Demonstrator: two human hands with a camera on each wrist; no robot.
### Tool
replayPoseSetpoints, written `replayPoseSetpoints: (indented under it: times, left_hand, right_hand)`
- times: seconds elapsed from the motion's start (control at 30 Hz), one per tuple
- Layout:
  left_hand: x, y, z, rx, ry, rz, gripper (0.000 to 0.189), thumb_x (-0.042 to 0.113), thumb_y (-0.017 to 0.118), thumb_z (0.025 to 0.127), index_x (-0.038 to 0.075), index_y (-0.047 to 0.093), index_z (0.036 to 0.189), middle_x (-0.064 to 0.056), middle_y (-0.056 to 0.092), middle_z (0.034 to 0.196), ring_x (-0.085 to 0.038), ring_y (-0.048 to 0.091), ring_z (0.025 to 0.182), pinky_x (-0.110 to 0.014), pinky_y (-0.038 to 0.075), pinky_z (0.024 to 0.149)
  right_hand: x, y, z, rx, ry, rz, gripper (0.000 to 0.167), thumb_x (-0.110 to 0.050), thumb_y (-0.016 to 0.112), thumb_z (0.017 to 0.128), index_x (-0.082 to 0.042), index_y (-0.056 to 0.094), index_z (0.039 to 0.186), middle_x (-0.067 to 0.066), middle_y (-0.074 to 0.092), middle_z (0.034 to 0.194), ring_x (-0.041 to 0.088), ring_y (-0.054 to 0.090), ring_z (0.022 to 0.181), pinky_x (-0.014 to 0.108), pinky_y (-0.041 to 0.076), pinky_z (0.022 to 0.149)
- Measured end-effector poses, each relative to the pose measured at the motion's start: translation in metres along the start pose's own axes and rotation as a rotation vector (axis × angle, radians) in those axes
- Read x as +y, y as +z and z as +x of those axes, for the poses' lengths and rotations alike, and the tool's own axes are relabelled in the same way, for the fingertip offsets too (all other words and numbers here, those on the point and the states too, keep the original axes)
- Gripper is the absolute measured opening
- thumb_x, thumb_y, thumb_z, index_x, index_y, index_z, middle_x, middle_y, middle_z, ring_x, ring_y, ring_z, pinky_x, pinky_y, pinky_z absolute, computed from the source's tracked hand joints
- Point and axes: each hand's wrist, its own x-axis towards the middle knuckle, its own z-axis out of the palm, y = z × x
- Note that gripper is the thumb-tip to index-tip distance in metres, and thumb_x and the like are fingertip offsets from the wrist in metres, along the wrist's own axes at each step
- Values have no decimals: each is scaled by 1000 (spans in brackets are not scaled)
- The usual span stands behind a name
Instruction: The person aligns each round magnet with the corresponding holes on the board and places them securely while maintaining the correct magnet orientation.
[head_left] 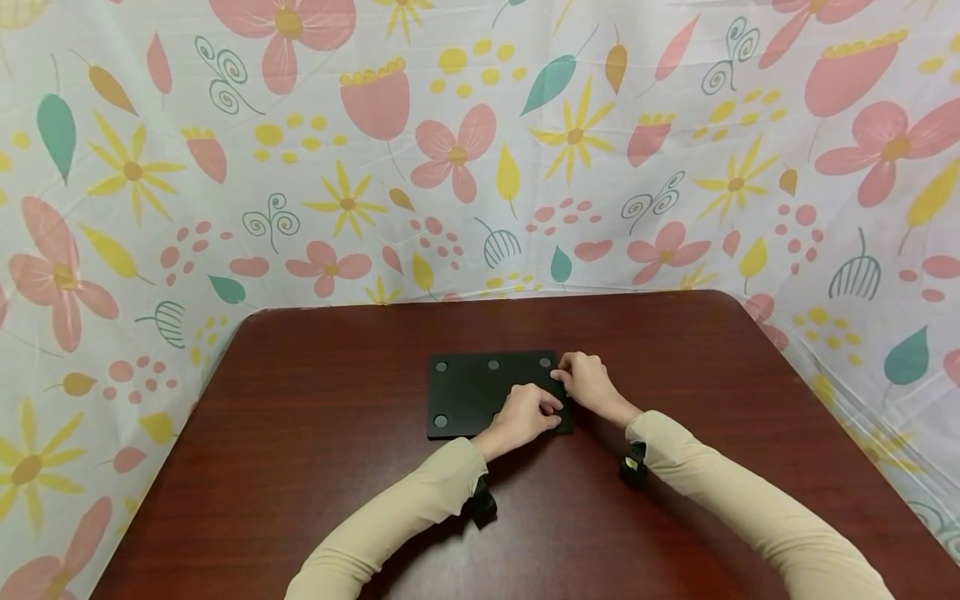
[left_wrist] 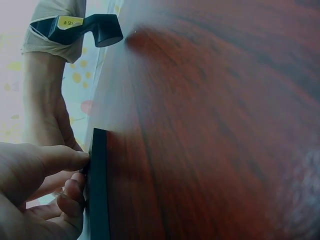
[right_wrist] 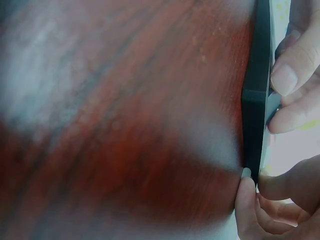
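Observation:
A flat black rectangular board [head_left: 468, 392] lies on the table, with several grey round discs [head_left: 441, 421] set along its long edges. Over its near right corner, my left hand [head_left: 525, 414] pinches a small dark piece [right_wrist: 273, 104] against the top face, seen in the right wrist view; fingers mostly cover this piece and I cannot tell its kind. At the right short edge, my right hand [head_left: 590, 381] grips the board, one fingertip low on the side and the thumb near the top edge. In the left wrist view the board [left_wrist: 100, 185] appears edge-on beside the left fingers.
The dark red-brown wooden table [head_left: 315, 500] has rounded far corners. Behind and beside it hangs a white cloth [head_left: 465, 75] printed with flowers and leaves. Black wrist cameras [head_left: 482, 506] are strapped below both beige sleeves [head_left: 397, 517], close above the tabletop.

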Motion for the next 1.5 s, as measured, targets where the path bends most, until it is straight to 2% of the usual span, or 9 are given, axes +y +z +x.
replayPoseSetpoints:
  times: [0.27,0.5,0.73,0.93,1.2,1.37,1.5]
  left_hand:
    - [2,1,0,1,4,-4,19,12,74,86,10,77,104,-3,75,89,-8,66,73,-14,49,58]
    - [1,0,1,6,16,-1,19,12,74,85,10,77,104,-3,75,88,-7,67,73,-13,50,60]
    - [0,-1,0,3,6,-11,17,13,74,86,9,78,102,-3,75,88,-7,67,74,-14,50,62]
    - [-3,-3,-1,-1,18,-25,14,9,71,87,7,77,99,-4,74,88,-6,66,73,-14,50,63]
    - [-10,-6,-3,-4,50,-56,12,7,64,91,9,76,94,-1,72,86,-1,60,69,-14,49,63]
    - [-15,-12,-6,-3,63,-76,12,9,64,92,11,75,93,1,72,87,-1,61,72,-15,49,66]
    - [-20,-24,-8,22,91,-95,11,11,64,93,11,75,95,1,72,88,-2,62,73,-16,50,67]
  right_hand:
    - [2,-2,-1,-2,-1,4,15,-11,67,91,3,68,89,14,67,71,12,60,50,27,50,49]
    - [1,-3,-3,18,-58,39,16,-10,66,92,5,67,87,14,65,67,10,58,48,26,49,47]
    - [1,0,0,-7,-1,2,15,-12,66,92,3,68,89,13,67,70,11,59,50,26,49,49]
    - [-3,0,1,-13,11,5,14,-12,66,92,2,67,87,13,67,69,11,60,50,26,50,49]
    - [-2,-1,3,-50,18,78,15,-12,66,92,3,67,90,17,69,78,13,64,53,24,53,50]
    - [0,-2,4,-65,39,129,15,-13,66,92,2,67,92,17,69,82,14,65,56,24,54,52]
    - [1,-2,4,-54,47,150,15,-13,65,93,1,68,93,16,70,80,13,65,56,25,55,52]
